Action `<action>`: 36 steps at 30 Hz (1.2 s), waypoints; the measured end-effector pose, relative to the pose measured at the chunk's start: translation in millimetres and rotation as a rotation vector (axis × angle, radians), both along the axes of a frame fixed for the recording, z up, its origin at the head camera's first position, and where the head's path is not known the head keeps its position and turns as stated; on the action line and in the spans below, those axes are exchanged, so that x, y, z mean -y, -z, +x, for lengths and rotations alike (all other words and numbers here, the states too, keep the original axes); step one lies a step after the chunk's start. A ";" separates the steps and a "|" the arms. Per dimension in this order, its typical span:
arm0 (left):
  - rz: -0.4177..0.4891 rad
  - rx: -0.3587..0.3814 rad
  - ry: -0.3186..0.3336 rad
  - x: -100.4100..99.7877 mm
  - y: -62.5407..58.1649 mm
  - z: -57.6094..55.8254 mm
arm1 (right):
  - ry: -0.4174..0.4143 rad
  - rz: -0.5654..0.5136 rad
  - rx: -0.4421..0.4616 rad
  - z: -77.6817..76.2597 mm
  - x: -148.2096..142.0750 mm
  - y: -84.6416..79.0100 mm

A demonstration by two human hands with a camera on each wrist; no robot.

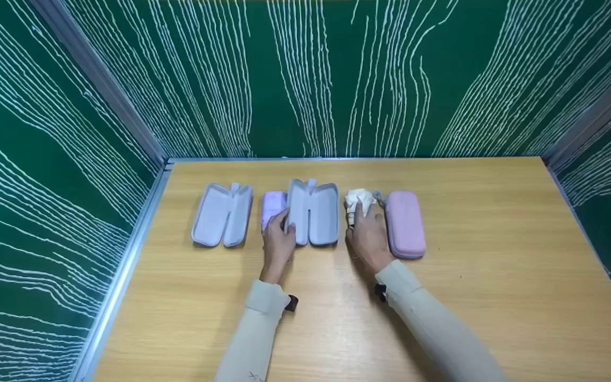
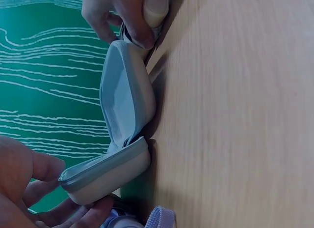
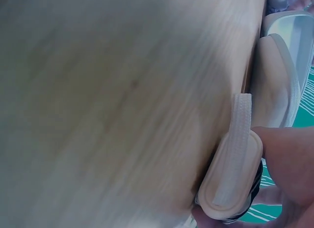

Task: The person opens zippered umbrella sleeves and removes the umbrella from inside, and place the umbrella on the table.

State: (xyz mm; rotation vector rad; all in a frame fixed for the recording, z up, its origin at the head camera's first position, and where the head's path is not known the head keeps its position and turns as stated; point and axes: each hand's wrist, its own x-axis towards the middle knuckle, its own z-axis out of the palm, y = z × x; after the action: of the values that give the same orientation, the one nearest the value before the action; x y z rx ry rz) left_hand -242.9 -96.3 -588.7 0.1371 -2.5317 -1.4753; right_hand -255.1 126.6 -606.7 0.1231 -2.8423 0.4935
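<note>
My left hand [image 1: 278,245] pinches the left shell of an open zippered hard case [image 1: 324,220], grey inside, in the middle of the row. In the left wrist view the thumb is on the rim and the fingers curl under the shell [image 2: 110,181]. My right hand [image 1: 370,241] grips a cream folded compact umbrella [image 1: 359,196] lying just right of that case. Its oval handle end and strap [image 3: 230,174] show in the right wrist view, while the hand hides part of its body. A purple folded umbrella [image 1: 272,204] lies beside the left hand, partly covered.
Another open grey-lined case [image 1: 212,215] lies at the left end of the row. A closed pink case [image 1: 406,223] is close to the right hand's outer side. The wooden table [image 1: 496,276] meets green, white-lined walls [image 1: 295,79] at the back and sides.
</note>
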 end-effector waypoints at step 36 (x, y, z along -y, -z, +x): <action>-0.093 -0.199 0.013 -72.8 -2.0 54.9 | -0.029 -0.157 -0.125 56.1 -50.4 -22.6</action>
State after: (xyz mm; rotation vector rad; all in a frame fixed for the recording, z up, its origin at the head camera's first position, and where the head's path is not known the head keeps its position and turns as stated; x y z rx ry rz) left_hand -188.0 -23.5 -586.6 -0.0394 -2.4386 -1.3014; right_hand -199.0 177.0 -584.1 0.1594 -2.6724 0.6873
